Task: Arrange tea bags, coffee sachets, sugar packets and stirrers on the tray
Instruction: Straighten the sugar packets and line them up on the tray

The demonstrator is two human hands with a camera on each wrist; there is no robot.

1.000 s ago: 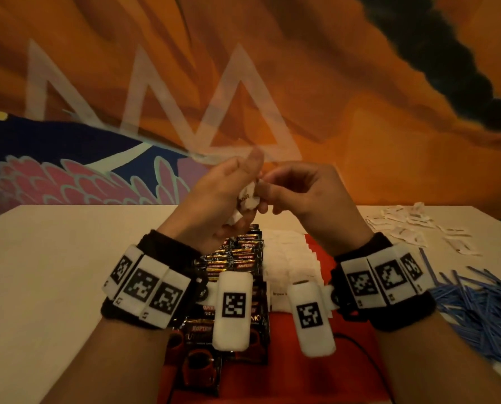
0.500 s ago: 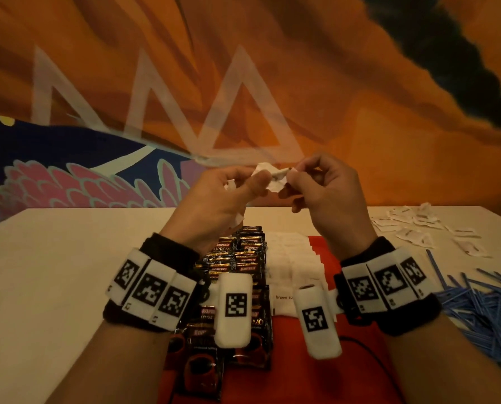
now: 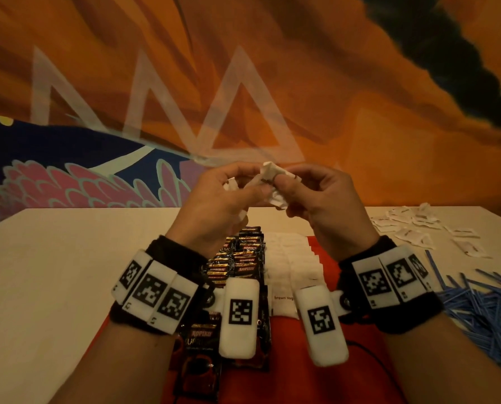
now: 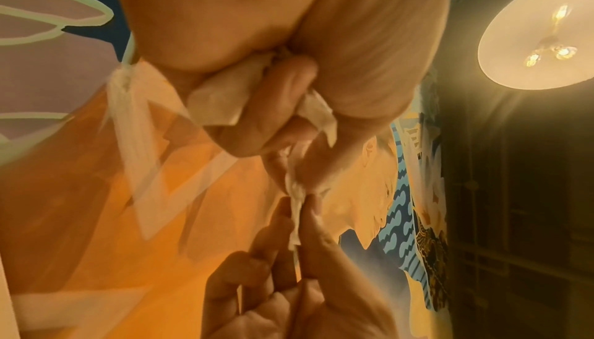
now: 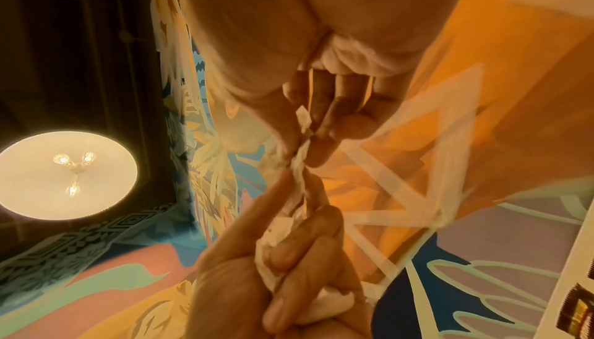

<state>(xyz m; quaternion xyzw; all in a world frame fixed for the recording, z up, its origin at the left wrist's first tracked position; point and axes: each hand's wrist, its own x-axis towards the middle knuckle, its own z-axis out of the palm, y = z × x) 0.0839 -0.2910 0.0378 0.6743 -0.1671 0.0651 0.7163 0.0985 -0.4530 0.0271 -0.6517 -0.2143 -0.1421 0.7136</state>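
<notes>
Both hands are raised above the table (image 3: 68, 258), meeting over the far end of the red tray (image 3: 301, 368). In the head view the left hand (image 3: 214, 205) and the right hand (image 3: 327, 205) share a crumpled bunch of white paper packets (image 3: 272, 177), but the backs of the hands hide how the fingers close. The wrist views show it: from the left wrist, the left hand (image 4: 257, 65) has its fingers curled round several crushed white packets (image 4: 218, 100), while the right hand (image 4: 289, 281) pinches the edge of one between thumb and forefinger. From the right wrist, the right hand (image 5: 321, 90) pinches the twisted strip of paper (image 5: 300, 156) at its top, and the left hand (image 5: 273, 268) grips the wad below it. Only the head view shows the rest: on the tray, a column of dark coffee sachets (image 3: 237, 258) lies on the left, and just beside it on the right a column of white sugar packets (image 3: 293, 263), the nearest printed "brown sug". Loose white packets (image 3: 418, 228) are scattered on the table at the far right, and a heap of blue stirrers (image 3: 482, 310) lies nearer on the right, off the tray. Only the wrist views show a round ceiling lamp (image 4: 540, 29). A painted orange mural (image 3: 360, 112) fills the wall behind.
</notes>
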